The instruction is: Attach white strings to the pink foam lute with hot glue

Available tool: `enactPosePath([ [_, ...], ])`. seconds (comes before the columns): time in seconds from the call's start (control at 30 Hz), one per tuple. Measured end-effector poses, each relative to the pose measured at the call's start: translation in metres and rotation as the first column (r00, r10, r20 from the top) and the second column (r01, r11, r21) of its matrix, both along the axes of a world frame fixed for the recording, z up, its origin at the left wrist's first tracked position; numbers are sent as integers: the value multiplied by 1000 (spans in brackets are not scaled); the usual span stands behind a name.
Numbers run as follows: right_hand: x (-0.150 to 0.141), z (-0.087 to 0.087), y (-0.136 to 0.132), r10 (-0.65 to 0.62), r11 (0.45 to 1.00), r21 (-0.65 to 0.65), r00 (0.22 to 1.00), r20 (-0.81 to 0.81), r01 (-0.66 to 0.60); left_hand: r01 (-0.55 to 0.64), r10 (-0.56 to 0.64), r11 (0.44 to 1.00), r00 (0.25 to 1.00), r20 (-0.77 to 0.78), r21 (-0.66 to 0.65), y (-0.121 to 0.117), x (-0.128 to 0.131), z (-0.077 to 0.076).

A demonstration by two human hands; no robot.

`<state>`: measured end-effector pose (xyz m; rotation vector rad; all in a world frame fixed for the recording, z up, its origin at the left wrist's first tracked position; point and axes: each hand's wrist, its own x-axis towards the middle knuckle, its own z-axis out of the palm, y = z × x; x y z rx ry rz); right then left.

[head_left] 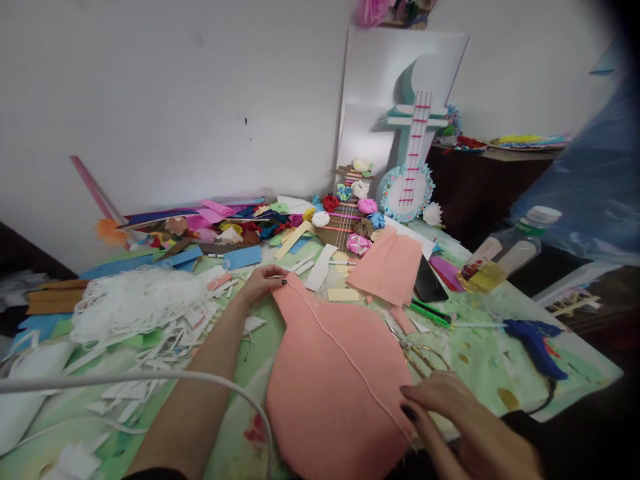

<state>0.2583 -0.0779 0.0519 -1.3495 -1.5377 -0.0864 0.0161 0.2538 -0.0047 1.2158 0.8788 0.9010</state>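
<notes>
A pink paper-covered board (335, 373), shaped like a lute with a round body and short neck, lies tilted in front of me. A thin pale string (345, 348) runs lengthwise across it, from the neck tip to the lower right edge. My left hand (263, 283) pinches the neck tip, with its thumb at the string's upper end. At the lower right edge my right hand (460, 420) has its thumb and forefinger close together by the string's lower end; the exact grip is partly hidden. Gold-handled scissors (417, 350) lie beside the board, just beyond my right hand.
A heap of white string (143, 300) and paper scraps lies left. Pink paper (387, 267), a phone (430, 280), a green cutter (430, 313), a bottle (510, 253) and a blue glue gun (537, 347) are right. A white cable (215, 380) crosses the foreground. Decorated model instruments (407, 180) stand behind.
</notes>
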Motion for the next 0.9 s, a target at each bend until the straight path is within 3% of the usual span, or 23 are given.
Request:
enactPosePath([
  [0.13,-2,-47,6,-76,989,-110,978,194,99,17,-14,998,998,-68,56,5,-4,-4],
  [0.27,3,-79,-9,-133,963,-212,979,154,164,19,-7,996,991,-136,92,8,-6,-9],
  [0.57,10,-77,-6,-132,919,-368,990,45,140,-6,26,994,982,-186,107,11,-5,-13],
  [0.9,11,-78,-5,-133,927,-348,990,46,141,-71,108,988,955,-277,141,13,1,-7],
])
